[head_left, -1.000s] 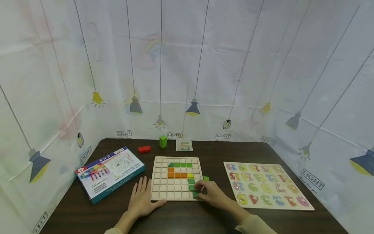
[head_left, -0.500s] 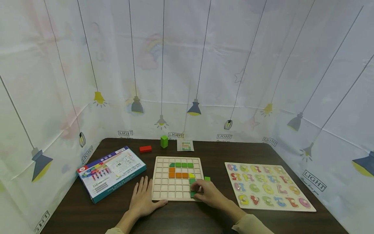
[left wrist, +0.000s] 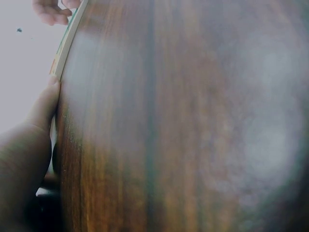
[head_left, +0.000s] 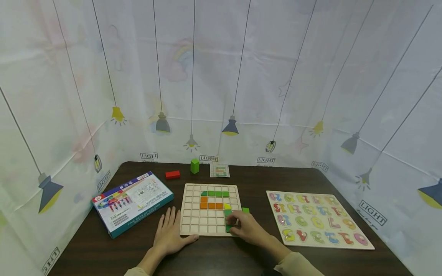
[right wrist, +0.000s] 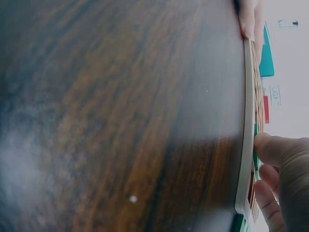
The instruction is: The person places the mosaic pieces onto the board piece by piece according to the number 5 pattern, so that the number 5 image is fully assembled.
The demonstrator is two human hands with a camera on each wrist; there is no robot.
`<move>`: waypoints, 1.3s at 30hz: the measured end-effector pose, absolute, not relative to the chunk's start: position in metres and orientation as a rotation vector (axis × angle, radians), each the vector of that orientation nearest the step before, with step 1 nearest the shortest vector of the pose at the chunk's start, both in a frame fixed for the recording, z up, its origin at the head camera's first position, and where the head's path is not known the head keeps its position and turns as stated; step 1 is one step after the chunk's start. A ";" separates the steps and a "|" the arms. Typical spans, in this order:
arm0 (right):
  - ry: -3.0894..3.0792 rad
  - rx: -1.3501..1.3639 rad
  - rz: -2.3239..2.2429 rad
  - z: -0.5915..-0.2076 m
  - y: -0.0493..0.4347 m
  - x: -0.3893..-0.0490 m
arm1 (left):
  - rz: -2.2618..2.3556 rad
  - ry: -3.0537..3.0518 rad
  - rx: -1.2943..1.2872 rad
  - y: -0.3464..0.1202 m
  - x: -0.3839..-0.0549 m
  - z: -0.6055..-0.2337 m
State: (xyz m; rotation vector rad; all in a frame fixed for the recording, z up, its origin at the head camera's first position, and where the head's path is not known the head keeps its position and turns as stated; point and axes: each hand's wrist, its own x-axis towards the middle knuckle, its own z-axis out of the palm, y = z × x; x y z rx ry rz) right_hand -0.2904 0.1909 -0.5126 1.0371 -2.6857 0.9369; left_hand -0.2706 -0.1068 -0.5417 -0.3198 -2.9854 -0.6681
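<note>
A wooden grid board (head_left: 193, 221) lies on the dark table, with green, orange and yellow blocks set in some of its cells. My right hand (head_left: 249, 229) is over the board's lower right part. Its thumb and fingers pinch a green block (right wrist: 256, 145) in the near row, mostly hidden by the hand in the head view. My left hand (head_left: 169, 232) lies flat with fingers spread at the board's left side, its thumb at the near left corner.
A puzzle box (head_left: 132, 203) lies left, and a letter puzzle board (head_left: 319, 218) lies right. Behind the grid board are a red block (head_left: 172, 174), a green block (head_left: 195, 166) and a pattern card (head_left: 219, 171). Another green block (head_left: 245, 210) sits beside the board's right edge.
My right hand has shifted slightly left with the green block, from the board's right edge into the near row. The left hand stays in place. The head view has shifted a little.
</note>
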 end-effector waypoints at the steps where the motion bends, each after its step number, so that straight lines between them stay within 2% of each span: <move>1: -2.687 1.033 0.934 -0.512 0.190 -0.290 | -0.665 -2.987 -0.316 -0.107 -0.271 -0.542; 16: -2.630 0.929 1.078 -0.511 0.203 -0.293 | -0.648 -2.969 -0.328 -0.106 -0.270 -0.541; 39: -2.753 0.689 1.055 -0.509 0.262 -0.279 | -0.663 -2.995 -0.316 -0.107 -0.273 -0.546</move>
